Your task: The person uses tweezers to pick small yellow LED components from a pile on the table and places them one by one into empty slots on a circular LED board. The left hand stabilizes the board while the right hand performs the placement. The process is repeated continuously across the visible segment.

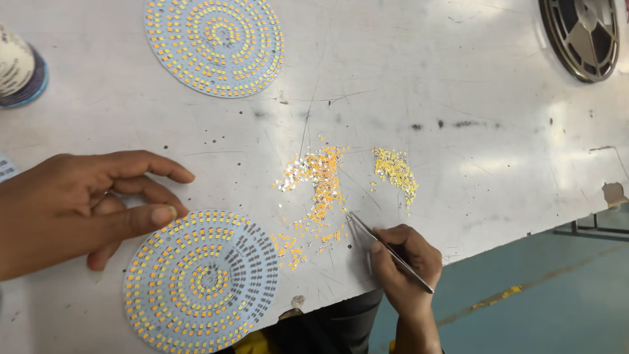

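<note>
Head view: the right hand grips a pair of metal tweezers, fingers closed around the shank, tips pointing up-left and resting at the lower right edge of a scatter of small orange and white chips on the white bench. Whether the tips hold a chip cannot be told. A second, yellower heap of chips lies just to the right of the first, apart from it. The left hand lies on the bench with fingers loosely spread and holding nothing, thumb tip touching the upper edge of the near round circuit board. That board sits at the bench's near edge, left of the tweezers; most of its rings are filled with chips, while a wedge on its right side shows bare grey pads. A second round board, fully populated, lies at the far side of the bench. A tape roll stands at the far left edge. A dark reel lies at the far right corner
</note>
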### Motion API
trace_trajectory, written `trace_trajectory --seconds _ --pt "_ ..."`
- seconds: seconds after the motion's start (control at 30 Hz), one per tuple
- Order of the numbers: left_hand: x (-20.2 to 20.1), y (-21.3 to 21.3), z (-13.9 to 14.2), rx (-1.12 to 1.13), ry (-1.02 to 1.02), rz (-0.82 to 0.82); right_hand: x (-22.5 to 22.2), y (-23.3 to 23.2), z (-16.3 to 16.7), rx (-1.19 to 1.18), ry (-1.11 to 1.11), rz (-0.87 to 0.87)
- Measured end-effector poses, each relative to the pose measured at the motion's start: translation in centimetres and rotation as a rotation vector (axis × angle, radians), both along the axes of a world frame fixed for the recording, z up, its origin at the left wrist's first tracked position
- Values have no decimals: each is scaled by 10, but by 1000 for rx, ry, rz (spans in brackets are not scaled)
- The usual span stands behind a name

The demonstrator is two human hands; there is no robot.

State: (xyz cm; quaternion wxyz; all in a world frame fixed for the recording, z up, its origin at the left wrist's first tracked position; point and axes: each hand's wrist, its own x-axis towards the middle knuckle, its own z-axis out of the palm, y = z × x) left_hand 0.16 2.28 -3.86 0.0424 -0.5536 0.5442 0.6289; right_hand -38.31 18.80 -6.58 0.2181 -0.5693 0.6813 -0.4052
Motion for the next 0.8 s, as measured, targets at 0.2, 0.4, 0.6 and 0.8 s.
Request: trace_trajectory --seconds 0.2,0.4,0.6,0.8 --pt "8 4 -18 3 -98 -12 9 -5 7 21 30 16" --pt "12 6 -27 13 -120 -5 14 -5 10 61 70 -5" --pt "17 8 -36 26 -88 4 11 -4 8 -6 -3 -41" --pt "20 9 -38 9 -39 5 11 -3 8 29 40 -36"
